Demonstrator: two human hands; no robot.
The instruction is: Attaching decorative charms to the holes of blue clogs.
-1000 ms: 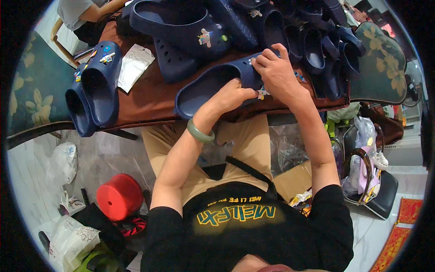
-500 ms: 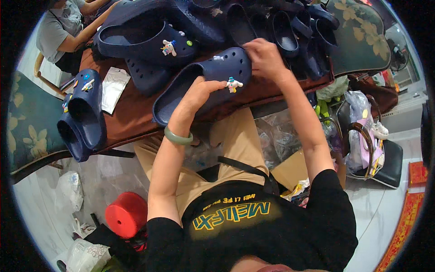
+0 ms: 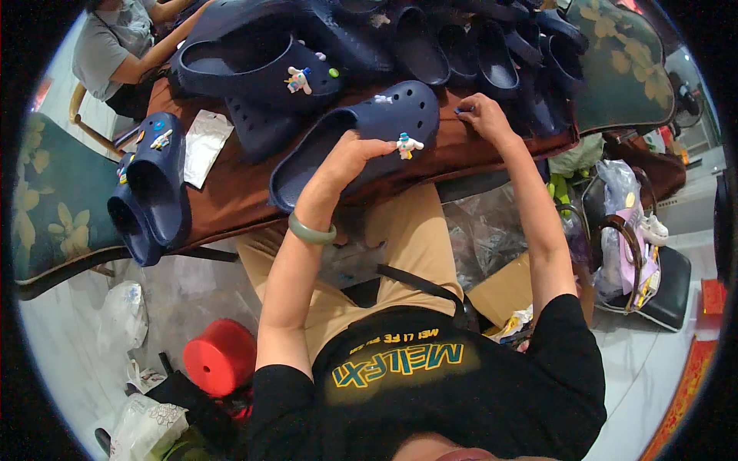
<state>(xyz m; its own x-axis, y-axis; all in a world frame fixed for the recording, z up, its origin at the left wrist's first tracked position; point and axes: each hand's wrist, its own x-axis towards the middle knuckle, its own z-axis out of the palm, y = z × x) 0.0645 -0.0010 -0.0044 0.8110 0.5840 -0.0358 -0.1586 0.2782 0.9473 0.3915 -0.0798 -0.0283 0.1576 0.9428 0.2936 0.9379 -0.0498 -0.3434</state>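
- Biggest thing here is the tabletop (image 3: 244, 170), covered in brown cloth, with dark blue footwear all over it.
- Next is the crowd of clogs (image 3: 498, 58) at the far right, packed side by side.
- At the left edge of the tabletop sits a pair of clogs (image 3: 161, 200), colourful bits on their uppers.
- Then the main one: the navy clog (image 3: 388, 123) at the near edge of the tabletop, toe to the right, heel to the left. Looks like moulded foam, so I'd bet it's light, springy and hard to break, maybe a touch slick on the smooth toe. I'd hold it by the rim of the foot opening, fingers inside and thumb on top, since thin side walls would probably flex.
- Left hand (image 3: 346, 157) is gripping it pretty much that way, fingers apparently hooked into the opening (can't see the tips).
- Right hand (image 3: 486, 117) is off the clog, just right of the toe, thumb and fingertips pinched together.
- White charm (image 3: 408, 144) with a blue hat on the clog's near side, left thumb right at it; can't tell if it's pressing.
- Smallest: a tiny blue piece (image 3: 462, 111) in the right fingertips. Probably easy to drop, so a tip pinch suits it.
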